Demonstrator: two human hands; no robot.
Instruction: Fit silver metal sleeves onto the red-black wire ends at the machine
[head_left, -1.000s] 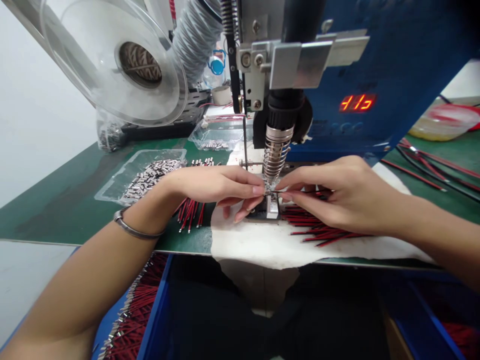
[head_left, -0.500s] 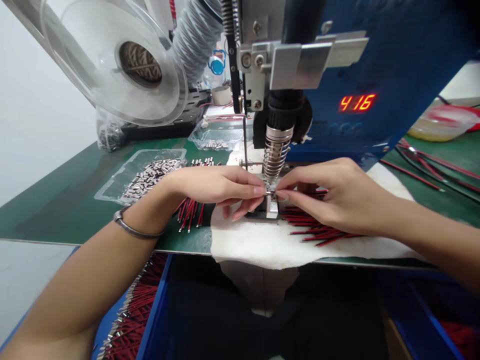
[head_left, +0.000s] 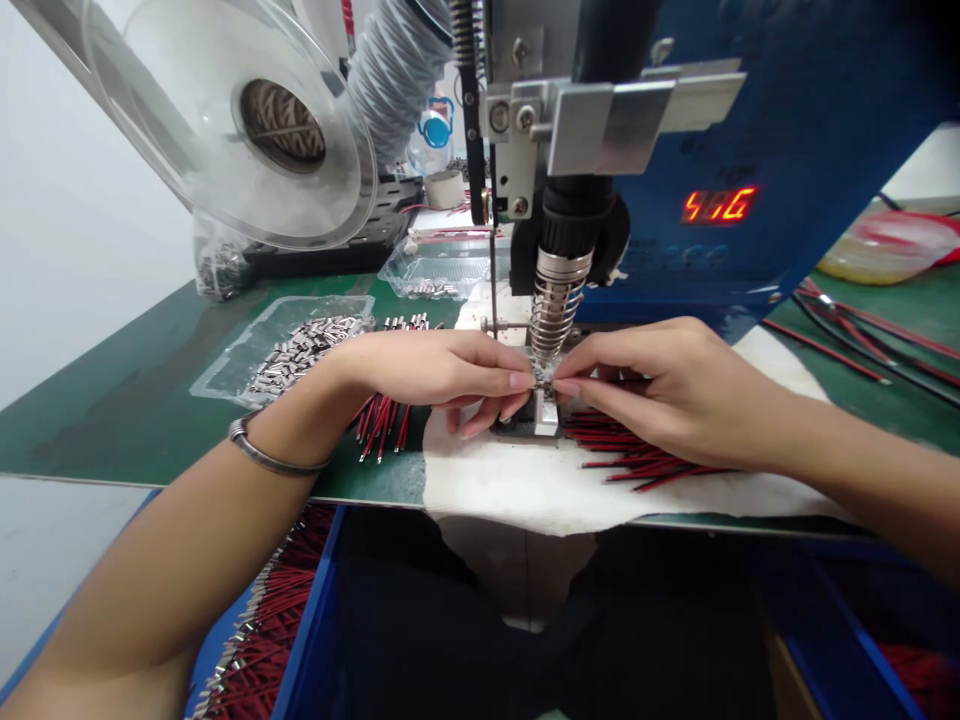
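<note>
Both my hands meet under the coiled soldering tip [head_left: 553, 310] of a blue machine [head_left: 787, 130]. My left hand [head_left: 435, 370] pinches a small metal part at the little fixture [head_left: 546, 412] below the tip. My right hand [head_left: 675, 385] pinches a thin wire end against the same spot, fingertips almost touching the left ones. What sits between the fingertips is too small to see well. A pile of red and black wires [head_left: 637, 455] lies under my right hand on a white cloth [head_left: 525, 490].
A clear tray of small metal sleeves [head_left: 300, 345] and a bunch of wires [head_left: 382, 425] lie left of the fixture. A clear reel [head_left: 225, 110] and a grey hose [head_left: 390, 70] hang at the back left. A blue bin of finished wires [head_left: 262, 620] stands below the table edge. Loose cables [head_left: 862, 330] lie right.
My right hand slid left toward the fixture until its fingertips met the left ones. The red display on the machine changed its reading.
</note>
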